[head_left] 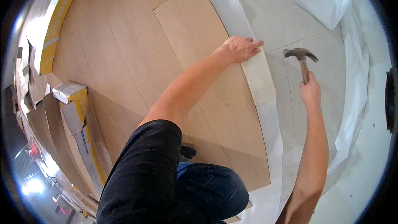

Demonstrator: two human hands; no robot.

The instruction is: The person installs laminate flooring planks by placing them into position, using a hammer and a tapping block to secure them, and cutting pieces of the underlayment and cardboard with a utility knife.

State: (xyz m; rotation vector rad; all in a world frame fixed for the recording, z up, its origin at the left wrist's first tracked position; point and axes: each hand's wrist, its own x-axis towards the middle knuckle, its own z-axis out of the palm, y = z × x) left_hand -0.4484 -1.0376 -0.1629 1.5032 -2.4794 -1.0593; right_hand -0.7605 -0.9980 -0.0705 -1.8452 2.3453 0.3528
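One knee in blue jeans (213,191) is seen nearest, on the near side of a pale wooden block (261,79); a black sleeve (143,174) is seen farther left of the block. From the sleeve, the left forearm (186,89) is stretched slantwise to the block, with the elbow slightly bent. On the block's right, the right forearm (314,149) is extended almost straight ahead, its wrist roughly in line.

By the right hand (311,92), closed in a fist, a hammer (304,68) is gripped low on its handle; the head is held to the right of the block, apart from it. By the left hand (240,49), the block's far end is held, palm down, with the fingers bent and one pointed rightward.

The block is laid along the edge of the wooden floorboards (182,37), which are spread to its left. White foam sheet (271,130) is seen under and around it. Well left of the block, a cardboard box (85,141) is placed.
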